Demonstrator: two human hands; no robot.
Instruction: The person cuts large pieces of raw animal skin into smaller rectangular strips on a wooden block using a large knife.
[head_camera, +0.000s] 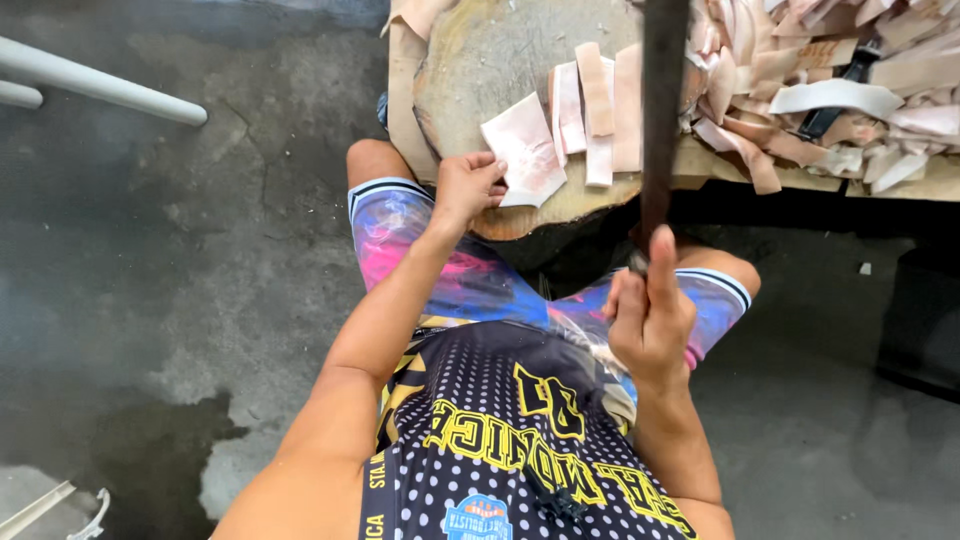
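Observation:
My right hand (650, 320) grips the handle of a long dark blade (662, 110), raised upright over a round wooden chopping block (490, 60). My left hand (465, 185) rests at the block's near edge, its fingers pinching a pale pinkish flat piece (525, 150). Several cut strips (598, 110) of the same pale material lie side by side on the block, just left of the blade.
A heap of pale strips and scraps (830, 90) covers a low board (930, 185) to the right of the block. My knees in colourful shorts sit under the block. A white pipe (100, 85) runs across the wet concrete floor at the upper left.

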